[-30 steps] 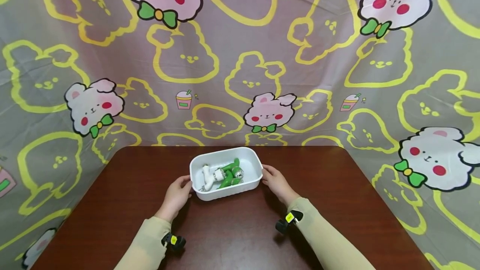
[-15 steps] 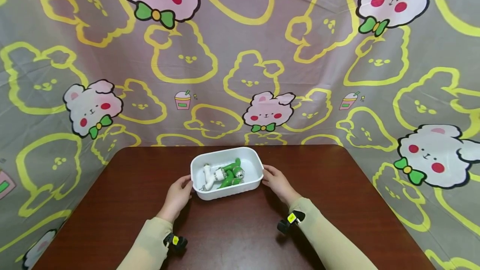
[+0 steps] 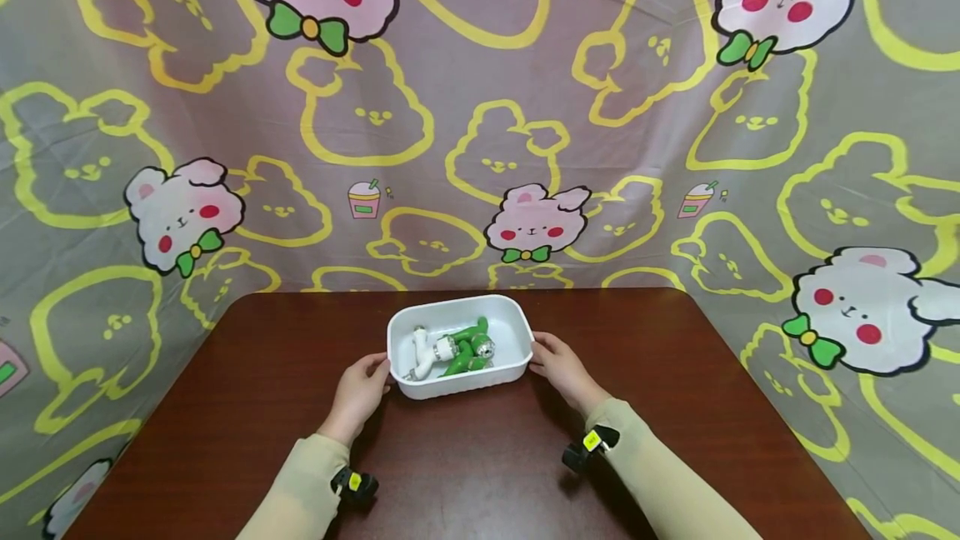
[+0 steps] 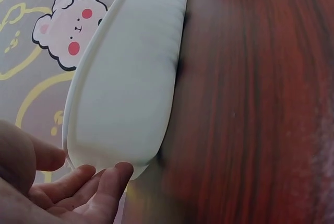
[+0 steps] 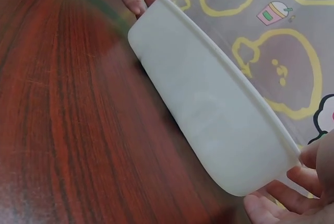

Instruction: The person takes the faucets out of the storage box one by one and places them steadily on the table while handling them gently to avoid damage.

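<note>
A white rectangular plastic tub (image 3: 415, 391) with rounded corners sits on the table, slightly angled. My left hand (image 3: 358, 394) holds its left end, and my right hand (image 3: 567, 369) holds the right end. The left wrist view shows my left thumb at the rim and the fingertips lower on the wall (image 4: 122, 88). Similarly, my right thumb reaches the rim in the right wrist view, with fingers against the tub's end (image 5: 209, 104). Inside lie white curved tube-like pieces (image 3: 422, 357) and green curved ones (image 3: 461, 359) with silvery metal ends, heaped together.
The dark reddish-brown table (image 3: 480, 473) has rounded far corners. Behind it hangs a grey cloth (image 3: 420, 182) printed with cartoon bunnies and yellow outlines. Each sleeve cuff carries a small black wrist camera, one on the left (image 3: 356, 486) and another on the right (image 3: 588, 448).
The tub has slid slightly to the right, with both hands still holding its ends. Its contents lie in the same arrangement. The head view has shifted a little.
</note>
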`<state>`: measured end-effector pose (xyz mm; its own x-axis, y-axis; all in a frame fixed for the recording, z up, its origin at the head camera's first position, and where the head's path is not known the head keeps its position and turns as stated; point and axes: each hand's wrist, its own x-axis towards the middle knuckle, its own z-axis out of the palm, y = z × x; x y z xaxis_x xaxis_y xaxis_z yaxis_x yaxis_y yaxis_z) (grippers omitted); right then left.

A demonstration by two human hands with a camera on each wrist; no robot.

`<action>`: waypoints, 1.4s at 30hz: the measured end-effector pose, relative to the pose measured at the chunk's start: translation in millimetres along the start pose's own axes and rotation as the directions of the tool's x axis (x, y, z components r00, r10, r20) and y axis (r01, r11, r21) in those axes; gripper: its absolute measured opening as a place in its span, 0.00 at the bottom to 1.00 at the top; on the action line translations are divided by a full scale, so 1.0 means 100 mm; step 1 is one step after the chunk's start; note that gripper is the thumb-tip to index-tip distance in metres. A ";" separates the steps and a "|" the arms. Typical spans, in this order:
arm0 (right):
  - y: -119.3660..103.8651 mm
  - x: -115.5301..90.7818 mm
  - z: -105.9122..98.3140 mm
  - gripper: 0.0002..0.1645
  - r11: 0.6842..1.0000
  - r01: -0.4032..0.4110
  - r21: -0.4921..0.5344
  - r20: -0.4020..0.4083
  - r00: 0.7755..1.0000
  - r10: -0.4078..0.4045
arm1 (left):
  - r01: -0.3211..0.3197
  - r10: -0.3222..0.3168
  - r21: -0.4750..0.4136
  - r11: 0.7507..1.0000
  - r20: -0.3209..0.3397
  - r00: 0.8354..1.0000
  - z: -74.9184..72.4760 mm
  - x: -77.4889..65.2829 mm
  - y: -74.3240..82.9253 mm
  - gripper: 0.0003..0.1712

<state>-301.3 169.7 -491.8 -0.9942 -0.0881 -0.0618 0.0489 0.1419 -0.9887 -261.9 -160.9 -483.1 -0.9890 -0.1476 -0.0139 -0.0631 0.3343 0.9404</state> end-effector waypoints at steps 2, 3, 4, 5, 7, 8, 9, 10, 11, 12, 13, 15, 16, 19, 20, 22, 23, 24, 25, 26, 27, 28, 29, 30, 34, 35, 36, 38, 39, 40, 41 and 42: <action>0.00 -0.02 -0.01 0.26 1.000 -0.003 0.002 -0.002 1.000 0.003 | 0.006 -0.006 0.011 1.000 0.003 1.000 0.01 -0.01 0.01 0.21; 0.01 -0.02 -0.01 0.26 1.000 -0.003 0.004 -0.004 1.000 0.003 | 0.007 -0.007 0.015 1.000 0.005 1.000 0.01 -0.02 0.01 0.21; 0.01 -0.03 -0.02 0.26 1.000 -0.003 0.004 -0.002 1.000 0.003 | 0.009 -0.009 0.022 1.000 0.008 1.000 0.01 -0.02 0.02 0.21; 0.01 -0.04 -0.03 0.26 1.000 -0.004 0.004 -0.004 1.000 0.004 | 0.009 -0.010 0.028 1.000 0.008 1.000 0.02 -0.03 0.02 0.21; 0.01 -0.07 -0.04 0.26 1.000 -0.006 0.007 -0.008 1.000 0.006 | 0.008 -0.008 0.034 0.999 0.011 1.000 0.03 -0.03 0.03 0.21; 0.00 -0.09 -0.04 0.26 1.000 -0.006 0.010 -0.010 1.000 0.006 | 0.005 -0.005 0.036 0.999 0.011 1.000 0.03 -0.04 0.04 0.21; 0.00 -0.10 -0.05 0.26 1.000 -0.006 0.011 -0.010 1.000 0.006 | 0.003 -0.003 0.039 0.999 0.012 1.000 0.04 -0.04 0.04 0.21; 0.00 -0.11 -0.05 0.26 1.000 -0.006 0.011 -0.009 1.000 0.006 | 0.002 -0.003 0.042 0.999 0.010 1.000 0.04 -0.05 0.05 0.21; -0.01 -0.12 -0.05 0.25 1.000 -0.007 0.014 -0.011 1.000 0.008 | 0.001 -0.002 0.045 0.999 0.010 1.000 0.05 -0.05 0.05 0.21; -0.01 -0.13 -0.06 0.25 1.000 -0.009 0.017 -0.012 1.000 0.010 | 0.000 -0.001 0.048 0.999 0.010 1.000 0.05 -0.05 0.06 0.21; -0.01 -0.13 -0.06 0.25 1.000 -0.013 0.017 -0.014 1.000 0.013 | 0.003 -0.004 0.049 0.999 0.010 1.000 0.06 -0.05 0.06 0.21; 0.00 -0.14 -0.07 0.25 1.000 -0.014 0.013 -0.012 1.000 0.014 | 0.009 -0.009 0.051 0.999 0.007 1.000 0.06 -0.06 0.07 0.21; 0.01 -0.14 -0.07 0.25 1.000 -0.014 0.010 -0.010 1.000 0.014 | 0.011 -0.011 0.048 0.999 0.006 1.000 0.07 -0.06 0.06 0.21; 0.01 -0.15 -0.08 0.25 1.000 -0.007 0.013 -0.006 1.000 0.007 | 0.016 -0.016 0.035 0.999 0.008 1.000 0.08 -0.07 0.06 0.20; 0.02 -0.17 -0.09 0.25 1.000 0.008 0.014 -0.001 1.000 -0.008 | 0.015 -0.015 0.031 0.999 0.010 1.000 0.08 -0.07 0.06 0.20; 0.02 -0.19 -0.10 0.25 0.999 0.032 0.023 0.002 0.999 -0.032 | 0.011 -0.011 0.022 1.000 0.015 1.000 0.08 -0.08 0.05 0.20; 0.03 -0.20 -0.11 0.25 0.998 0.060 0.029 0.012 0.998 -0.060 | 0.008 -0.008 0.017 1.000 0.018 1.000 0.08 -0.08 0.06 0.21; 0.03 -0.21 -0.12 0.26 0.997 0.074 0.031 0.015 0.997 -0.074 | 0.005 -0.005 0.013 1.000 0.021 1.000 0.08 -0.09 0.06 0.21; 0.04 -0.22 -0.13 0.26 0.996 0.082 0.031 0.017 0.996 -0.082 | 0.002 -0.002 0.010 1.000 0.024 1.000 0.08 -0.10 0.07 0.21; 0.05 -0.23 -0.13 0.26 0.996 0.090 0.029 0.017 0.996 -0.090 | -0.001 0.001 0.006 1.000 0.026 1.000 0.08 -0.10 0.07 0.21; 0.04 -0.24 -0.14 0.26 0.997 0.078 0.023 0.013 0.997 -0.078 | -0.004 0.004 0.004 1.000 0.028 1.000 0.08 -0.11 0.07 0.21; 0.04 -0.24 -0.14 0.25 0.998 0.065 0.021 0.010 0.998 -0.065 | -0.008 0.008 0.002 1.000 0.031 1.000 0.09 -0.12 0.08 0.21; 0.04 -0.24 -0.14 0.25 0.999 0.049 0.015 0.008 0.999 -0.049 | -0.008 0.008 0.001 1.000 0.033 0.999 0.09 -0.12 0.08 0.21; 0.02 -0.24 -0.13 0.25 1.000 0.017 0.006 -0.003 1.000 -0.017 | -0.007 0.007 0.003 1.000 0.034 0.999 0.09 -0.13 0.08 0.21; -0.03 -0.28 -0.13 0.24 0.999 -0.032 -0.008 -0.016 0.999 0.032 | -0.009 0.009 0.003 1.000 0.042 0.999 0.11 -0.14 0.08 0.21; -0.03 -0.29 -0.13 0.24 0.999 -0.034 -0.011 -0.017 0.999 0.033 | -0.010 0.010 0.002 1.000 0.043 0.999 0.11 -0.14 0.08 0.21; -0.03 -0.30 -0.14 0.23 0.999 -0.032 -0.011 -0.019 0.999 0.032 | -0.010 0.010 0.002 1.000 0.044 0.999 0.11 -0.14 0.08 0.21; 0.00 -0.29 -0.15 0.23 0.999 -0.031 -0.008 -0.029 0.999 0.031 | -0.016 0.016 -0.001 1.000 0.046 0.999 0.12 -0.15 0.08 0.21; 0.00 -0.30 -0.15 0.23 0.999 -0.035 -0.008 -0.035 0.999 0.035 | -0.021 0.021 -0.001 1.000 0.047 0.999 0.12 -0.15 0.08 0.21; 0.00 -0.31 -0.16 0.23 0.999 -0.034 -0.009 -0.033 0.999 0.034 | -0.020 0.020 0.000 1.000 0.046 0.999 0.13 -0.16 0.08 0.21; 0.00 -0.31 -0.16 0.23 0.999 -0.036 -0.008 -0.036 0.999 0.036 | -0.020 0.020 0.000 1.000 0.046 0.999 0.13 -0.16 0.08 0.21; 0.00 -0.32 -0.16 0.22 0.999 -0.040 -0.008 -0.040 0.998 0.039 | -0.020 0.020 0.002 1.000 0.046 0.999 0.13 -0.16 0.08 0.21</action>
<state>-270.7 188.5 -487.3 -0.9945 -0.0434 -0.0951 0.0874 0.1534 -0.9843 -247.9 -143.1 -479.5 -0.9951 -0.0983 -0.0109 -0.0438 0.3390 0.9398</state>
